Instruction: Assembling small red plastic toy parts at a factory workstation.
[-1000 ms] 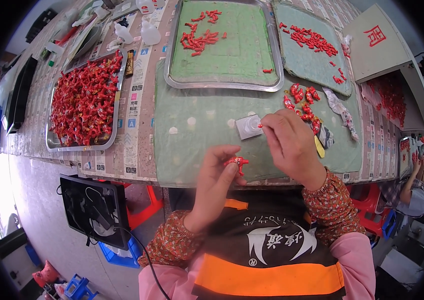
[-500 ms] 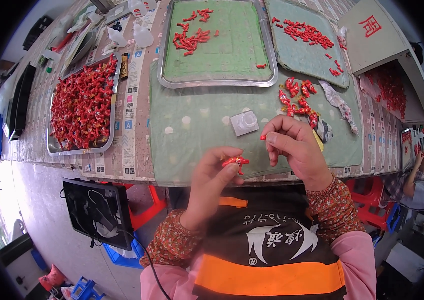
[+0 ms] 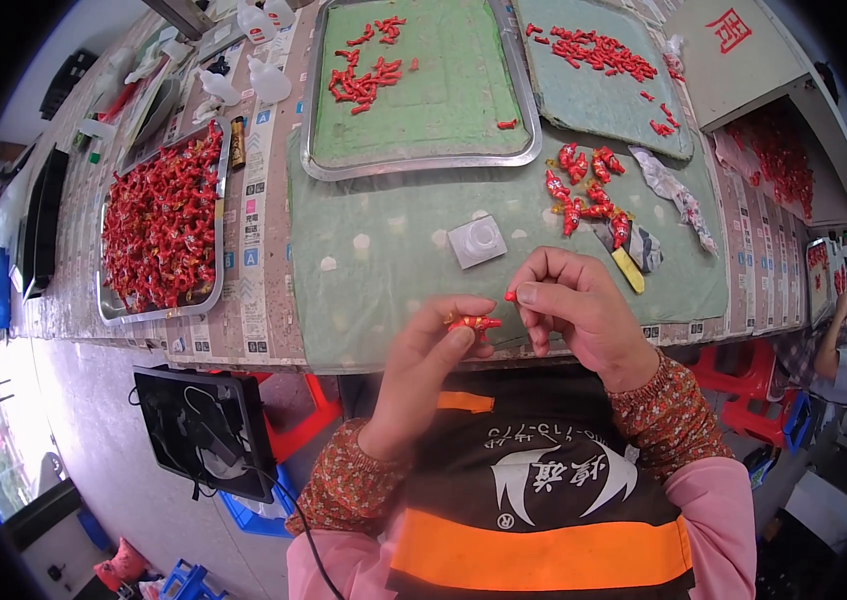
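Over the front edge of the table, my left hand [image 3: 418, 362] grips a small red figurine [image 3: 477, 323] with gold details between thumb and fingers. Facing it, my right hand [image 3: 587, 318] pinches a tiny red piece [image 3: 511, 296] at its fingertips, slightly apart from the figurine. Behind my hands a small clear square dish [image 3: 478, 241] with a round well rests on the green cloth [image 3: 384, 290]. Several red figurines [image 3: 599, 200] are grouped to the right, beside a yellow-handled tool [image 3: 628, 270] lying partly under a crumpled dark wrapping.
A metal tray [image 3: 218, 255] heaped with red figurines stands on the left. Two green-lined trays, a near one [image 3: 424, 166] and one farther right [image 3: 624, 135], hold small red parts. White bottles [image 3: 269, 80] stand back left; an open cabinet [image 3: 744, 60] borders the right. A co-worker [image 3: 839, 350] sits far right.
My right hand has moved left and slightly down, bringing the tiny red piece nearer the figurine. The figurine has turned slightly in my left hand. The whole view has shifted a little.
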Demonstrator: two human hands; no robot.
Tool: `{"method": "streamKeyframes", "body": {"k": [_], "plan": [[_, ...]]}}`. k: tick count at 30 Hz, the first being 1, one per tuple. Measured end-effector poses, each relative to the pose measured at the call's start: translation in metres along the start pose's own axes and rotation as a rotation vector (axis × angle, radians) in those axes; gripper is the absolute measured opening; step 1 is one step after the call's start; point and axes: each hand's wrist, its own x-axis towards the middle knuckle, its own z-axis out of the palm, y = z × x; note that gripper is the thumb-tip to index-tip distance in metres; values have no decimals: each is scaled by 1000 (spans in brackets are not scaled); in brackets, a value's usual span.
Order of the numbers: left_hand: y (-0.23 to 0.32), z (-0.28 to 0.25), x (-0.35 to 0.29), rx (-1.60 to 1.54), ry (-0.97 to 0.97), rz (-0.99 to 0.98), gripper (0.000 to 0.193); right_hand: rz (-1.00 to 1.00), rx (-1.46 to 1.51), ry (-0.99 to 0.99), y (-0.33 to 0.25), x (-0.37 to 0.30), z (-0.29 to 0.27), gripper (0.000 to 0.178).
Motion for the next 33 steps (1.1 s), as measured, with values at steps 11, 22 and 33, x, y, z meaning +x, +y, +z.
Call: {"method": "streamKeyframes", "body": {"k": [11,22,33], "plan": [[-3,4,2,-38,73,25,31,185,284,-26,3,2,-5,13],[0,3,0,-35,126,-10,22,-722,-778,250,5,19,-4,10],[-6,-1,2,-112,73,53,23,-1135,-1384,277,3,38,-1,27]]}}
